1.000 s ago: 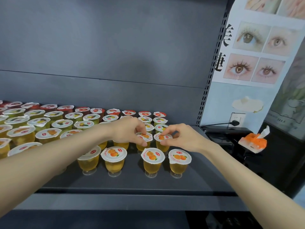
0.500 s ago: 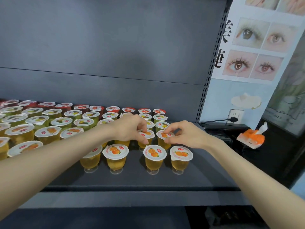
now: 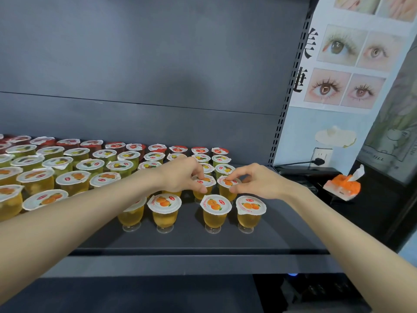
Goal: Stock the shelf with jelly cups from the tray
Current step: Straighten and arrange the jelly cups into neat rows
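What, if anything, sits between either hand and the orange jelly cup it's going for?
Nothing visible. The left hand pinches the lid of one orange jelly cup with its fingers, and the right hand pinches the neighbouring cup. Both cups stand on the shelf, just behind the front row.

A grey shelf [image 3: 191, 242] is backed by grey panels [image 3: 146, 64], bounded at the right by a slotted upright [image 3: 288, 98]. Beyond it, a poster [image 3: 345, 64] of eyes is fixed to a pale blue wall [image 3: 297, 132]. A plug [image 3: 318, 161] is seated in a socket [image 3: 325, 152]. An orange tissue box [image 3: 341, 186] is set on a dark counter [image 3: 372, 211].
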Demonstrator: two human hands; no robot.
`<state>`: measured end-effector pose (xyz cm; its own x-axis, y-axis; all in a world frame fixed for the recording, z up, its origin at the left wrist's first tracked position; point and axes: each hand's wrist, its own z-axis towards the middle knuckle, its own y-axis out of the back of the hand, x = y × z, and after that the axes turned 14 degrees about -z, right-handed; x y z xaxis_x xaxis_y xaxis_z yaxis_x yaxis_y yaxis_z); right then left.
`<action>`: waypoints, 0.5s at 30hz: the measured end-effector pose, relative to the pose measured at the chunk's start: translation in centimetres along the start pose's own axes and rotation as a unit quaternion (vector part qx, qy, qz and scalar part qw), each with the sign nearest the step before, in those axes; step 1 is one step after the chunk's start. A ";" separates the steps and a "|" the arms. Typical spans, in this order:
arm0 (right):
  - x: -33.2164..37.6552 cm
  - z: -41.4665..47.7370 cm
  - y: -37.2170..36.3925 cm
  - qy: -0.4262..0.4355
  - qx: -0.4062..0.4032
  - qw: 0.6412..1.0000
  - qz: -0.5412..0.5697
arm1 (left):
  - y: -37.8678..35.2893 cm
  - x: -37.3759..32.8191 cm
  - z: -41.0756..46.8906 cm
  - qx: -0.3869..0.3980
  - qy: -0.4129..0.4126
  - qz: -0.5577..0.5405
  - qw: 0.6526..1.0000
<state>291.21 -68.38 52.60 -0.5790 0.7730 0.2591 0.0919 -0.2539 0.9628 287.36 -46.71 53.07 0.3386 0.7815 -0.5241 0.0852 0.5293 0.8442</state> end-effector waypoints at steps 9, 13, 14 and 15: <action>0.5 -1.9 0.1 -0.026 -0.066 0.997 0.006 | 0.7 -0.9 -1.6 -0.033 -0.027 0.026 0.999; 0.9 -4.2 -0.4 -0.033 -0.134 0.989 0.051 | 0.0 -2.0 -3.9 -0.084 -0.053 0.043 0.994; 0.9 -4.8 -0.7 -0.033 -0.147 0.986 0.073 | -0.3 -2.5 -4.6 -0.094 -0.063 0.042 0.993; 1.0 -5.4 -1.0 -0.031 -0.159 0.982 0.099 | -0.8 -3.0 -5.2 -0.100 -0.074 0.040 0.991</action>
<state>286.16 -70.54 51.43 -0.5234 0.7222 0.4523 -0.0656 -0.5633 0.8236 281.39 -47.72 53.39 0.4714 0.7741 -0.4225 -0.1299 0.5348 0.8350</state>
